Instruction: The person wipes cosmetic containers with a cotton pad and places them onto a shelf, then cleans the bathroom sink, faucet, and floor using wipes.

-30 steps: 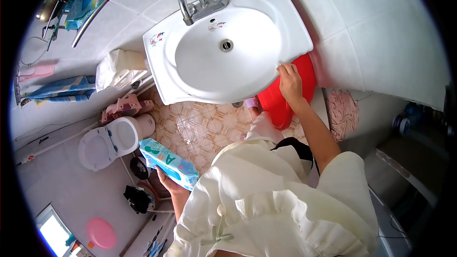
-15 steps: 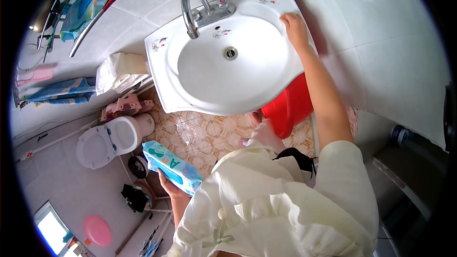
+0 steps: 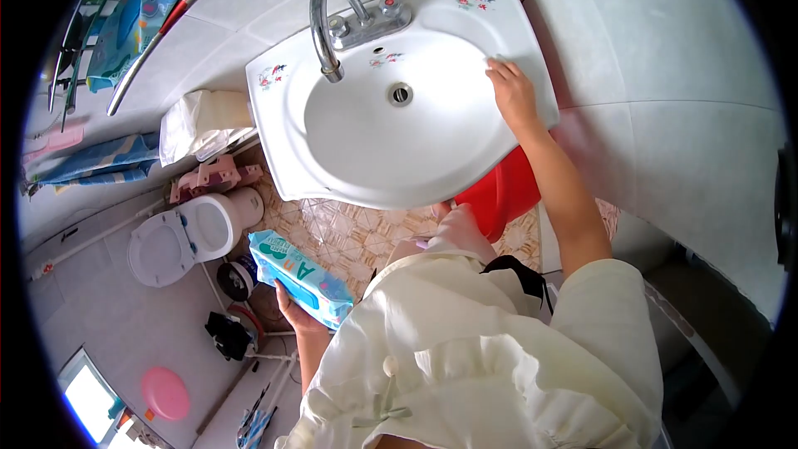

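Observation:
My left hand (image 3: 298, 313) is closed around the lower end of a blue pack of wet wipes (image 3: 301, 278), held to the left of my body. At the right side of the white washbasin (image 3: 349, 181), my right hand (image 3: 514, 98) presses down on the inner rim with its fingers bunched together. A whitish bit shows at the fingertips, but against the white basin I cannot make out what it is. The metal tap (image 3: 326, 29) arches over the basin's back left, above the drain (image 3: 401, 95).
A red bucket (image 3: 499, 195) stands beneath the basin's right side. To the left are a toilet (image 3: 208, 229), a dark bin (image 3: 237, 280) and a white plastic bag (image 3: 199, 125). A metal rail (image 3: 170, 29) holds a blue package at upper left. Tiled wall (image 3: 665, 41) borders the right.
My right hand has slid along the basin's right rim toward me, from the back corner to the middle of that side. My left hand keeps hold of the wipes pack.

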Demonstrator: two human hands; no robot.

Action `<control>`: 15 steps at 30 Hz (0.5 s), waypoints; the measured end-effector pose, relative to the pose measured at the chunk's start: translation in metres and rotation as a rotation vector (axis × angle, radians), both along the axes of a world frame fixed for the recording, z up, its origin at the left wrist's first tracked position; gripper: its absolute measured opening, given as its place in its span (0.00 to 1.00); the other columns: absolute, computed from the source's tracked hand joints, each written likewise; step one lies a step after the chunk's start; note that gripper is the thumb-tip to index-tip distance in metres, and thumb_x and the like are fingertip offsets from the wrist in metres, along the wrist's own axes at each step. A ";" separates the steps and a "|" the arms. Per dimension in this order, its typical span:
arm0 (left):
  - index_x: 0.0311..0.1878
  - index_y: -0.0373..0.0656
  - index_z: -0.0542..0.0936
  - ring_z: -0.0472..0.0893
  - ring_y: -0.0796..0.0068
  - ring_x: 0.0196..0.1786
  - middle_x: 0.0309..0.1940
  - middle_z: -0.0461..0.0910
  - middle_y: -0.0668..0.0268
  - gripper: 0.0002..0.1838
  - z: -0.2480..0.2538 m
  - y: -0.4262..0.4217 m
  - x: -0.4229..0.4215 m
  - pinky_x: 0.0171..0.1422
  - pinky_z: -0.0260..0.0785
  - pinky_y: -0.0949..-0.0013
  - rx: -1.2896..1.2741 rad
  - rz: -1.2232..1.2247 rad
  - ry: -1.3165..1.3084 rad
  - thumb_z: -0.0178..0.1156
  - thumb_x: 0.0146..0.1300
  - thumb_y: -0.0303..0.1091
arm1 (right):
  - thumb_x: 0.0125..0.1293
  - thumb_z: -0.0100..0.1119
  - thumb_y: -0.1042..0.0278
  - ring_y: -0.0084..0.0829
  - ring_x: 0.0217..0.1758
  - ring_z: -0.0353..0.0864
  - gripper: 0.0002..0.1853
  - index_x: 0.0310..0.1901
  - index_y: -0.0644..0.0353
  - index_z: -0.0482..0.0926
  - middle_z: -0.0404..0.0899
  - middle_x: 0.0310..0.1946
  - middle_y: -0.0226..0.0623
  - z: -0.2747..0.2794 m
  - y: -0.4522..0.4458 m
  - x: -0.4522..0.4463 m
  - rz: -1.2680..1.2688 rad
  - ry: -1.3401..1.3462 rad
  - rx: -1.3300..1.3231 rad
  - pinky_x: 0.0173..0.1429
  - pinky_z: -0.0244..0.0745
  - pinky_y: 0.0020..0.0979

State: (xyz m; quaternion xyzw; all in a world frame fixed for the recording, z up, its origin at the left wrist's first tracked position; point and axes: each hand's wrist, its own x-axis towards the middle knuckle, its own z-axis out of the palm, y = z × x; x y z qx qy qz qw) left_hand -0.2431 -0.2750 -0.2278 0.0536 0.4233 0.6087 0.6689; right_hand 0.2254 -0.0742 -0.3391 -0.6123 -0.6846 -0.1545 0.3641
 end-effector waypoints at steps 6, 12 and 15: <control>0.57 0.45 0.70 0.78 0.58 0.47 0.49 0.77 0.60 0.27 0.000 0.003 0.004 0.53 0.70 0.52 0.050 -0.093 -0.041 0.56 0.59 0.50 | 0.50 0.60 0.82 0.42 0.41 0.78 0.15 0.41 0.58 0.77 0.79 0.39 0.40 0.034 0.000 0.021 0.066 0.601 -0.114 0.45 0.75 0.35; 0.57 0.45 0.70 0.77 0.57 0.48 0.50 0.76 0.60 0.27 0.000 -0.001 -0.001 0.54 0.69 0.49 -0.015 -0.033 -0.018 0.57 0.59 0.50 | 0.54 0.57 0.78 0.38 0.43 0.76 0.07 0.35 0.60 0.79 0.77 0.38 0.34 0.038 0.045 0.075 -0.045 0.244 -0.090 0.45 0.73 0.35; 0.57 0.45 0.70 0.77 0.58 0.49 0.50 0.76 0.61 0.27 0.008 -0.005 -0.001 0.54 0.70 0.51 0.013 -0.076 -0.014 0.57 0.58 0.50 | 0.55 0.56 0.77 0.36 0.44 0.75 0.06 0.35 0.60 0.80 0.77 0.39 0.33 0.032 0.028 0.072 -0.060 0.149 -0.091 0.47 0.72 0.33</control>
